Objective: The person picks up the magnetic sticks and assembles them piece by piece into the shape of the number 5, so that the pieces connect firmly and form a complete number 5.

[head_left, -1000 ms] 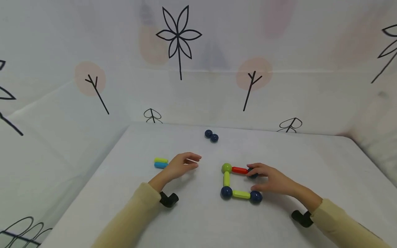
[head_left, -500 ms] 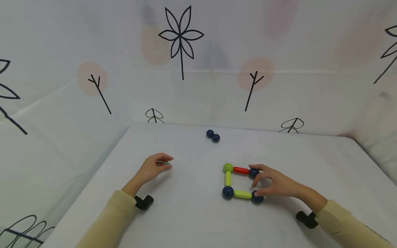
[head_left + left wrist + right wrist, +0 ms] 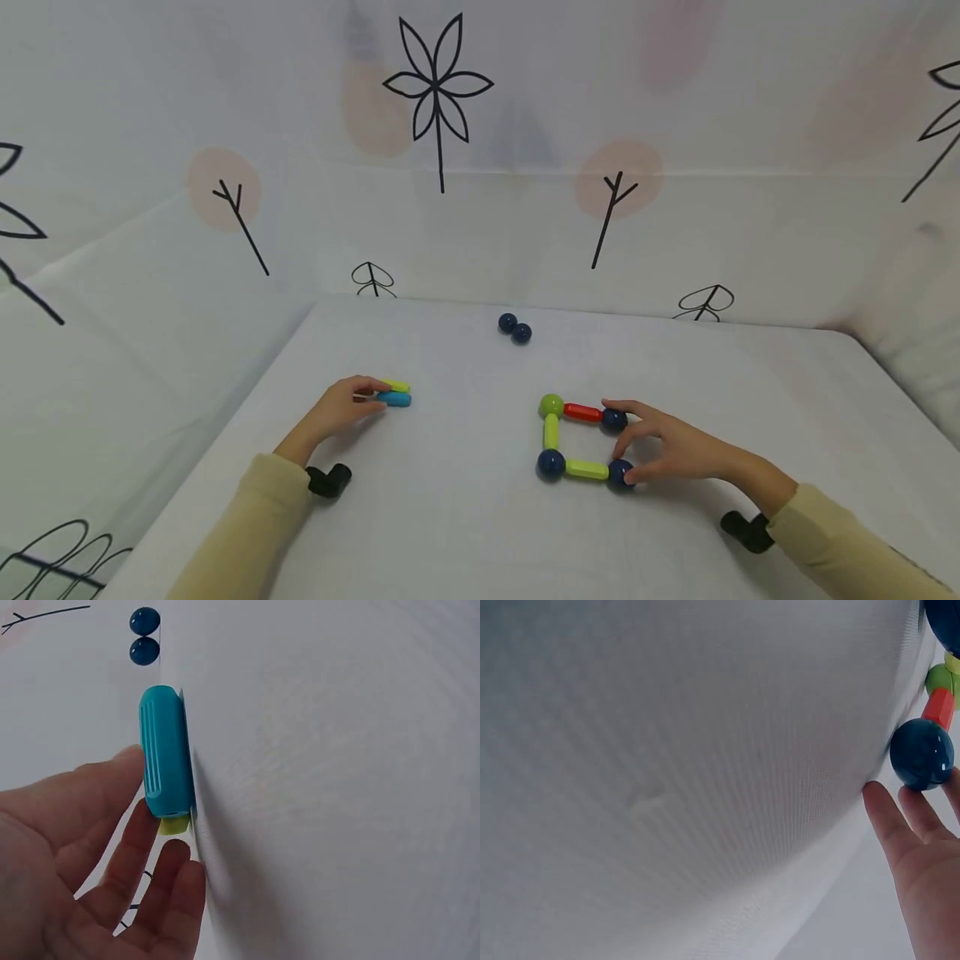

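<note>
My left hand [image 3: 336,412] is at the left ends of a blue stick [image 3: 395,400] and a lime stick [image 3: 397,386] lying side by side. Seen from the left wrist, its thumb and index finger pinch the lower half of the blue ribbed stick [image 3: 161,750]. On the right, my right hand [image 3: 675,442] spreads across the gap between two navy balls. Its thumb touches the lower navy ball [image 3: 619,473], and a fingertip reaches the upper navy ball [image 3: 614,421]. These belong to a three-sided frame with a red stick [image 3: 582,412], lime sticks [image 3: 587,470] and a green ball [image 3: 551,405].
Two loose navy balls [image 3: 521,333] lie together toward the back of the white table [image 3: 465,517]. A patterned cloth [image 3: 510,225] hangs behind the table. Both wrists carry small black camera mounts [image 3: 330,481].
My left hand has moved left over the two sticks to their left ends, uncovering them. My right thumb has come down onto the lower navy ball, while the frame has stayed put.
</note>
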Tool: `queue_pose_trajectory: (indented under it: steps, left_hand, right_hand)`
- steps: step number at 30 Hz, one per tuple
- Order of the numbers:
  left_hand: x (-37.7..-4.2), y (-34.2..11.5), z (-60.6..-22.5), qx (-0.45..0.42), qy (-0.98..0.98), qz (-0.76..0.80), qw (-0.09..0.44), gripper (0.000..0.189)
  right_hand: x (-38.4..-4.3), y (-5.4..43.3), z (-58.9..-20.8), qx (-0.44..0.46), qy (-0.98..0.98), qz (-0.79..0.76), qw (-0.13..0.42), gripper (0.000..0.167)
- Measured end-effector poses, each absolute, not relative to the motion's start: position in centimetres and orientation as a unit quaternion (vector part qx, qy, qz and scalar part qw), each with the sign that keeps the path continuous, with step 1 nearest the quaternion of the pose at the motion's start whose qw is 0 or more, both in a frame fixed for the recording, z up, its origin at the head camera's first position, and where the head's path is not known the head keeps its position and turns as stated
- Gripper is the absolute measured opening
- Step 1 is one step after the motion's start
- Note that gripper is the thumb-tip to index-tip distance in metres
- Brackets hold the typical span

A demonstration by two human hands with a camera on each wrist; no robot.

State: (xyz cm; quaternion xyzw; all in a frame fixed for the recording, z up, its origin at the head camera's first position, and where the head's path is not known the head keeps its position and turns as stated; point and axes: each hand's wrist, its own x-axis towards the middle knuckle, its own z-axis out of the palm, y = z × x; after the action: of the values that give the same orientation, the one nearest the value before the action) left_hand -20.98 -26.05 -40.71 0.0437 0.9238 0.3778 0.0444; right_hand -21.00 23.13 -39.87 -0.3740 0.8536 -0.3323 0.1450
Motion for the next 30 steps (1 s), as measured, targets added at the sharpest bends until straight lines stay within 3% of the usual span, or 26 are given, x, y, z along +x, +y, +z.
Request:
queue_pose_trajectory:
  steps: [9,18,25,30]
  left_hand:
    - [-21.5,-26.1,-41.0,0.04,0.928,0.363,0.075,0.026]
    - [-21.1,-25.8,-40.9,0.043,0.932,0.352,0.079,0.022]
    - [-20.8,-25.4,-40.8,0.034,0.933,0.348,0.087,0.021]
    - [-20.7,-24.8,-40.8,0.031,0.929,0.359,0.086,0.022]
  right_hand:
    - [-21.2,23.4,-40.1,-0.376,0.857,-0.329,0.128,0.01]
    - [-22.0,22.5,-40.0,-0.354,0.891,-0.28,0.039,0.028]
    - [-22.4,21.8,-39.8,-0.33,0.902,-0.278,0.037,0.026]
    - [-22.2,21.7,-39.5,-0.32,0.908,-0.271,-0.001,0.023]
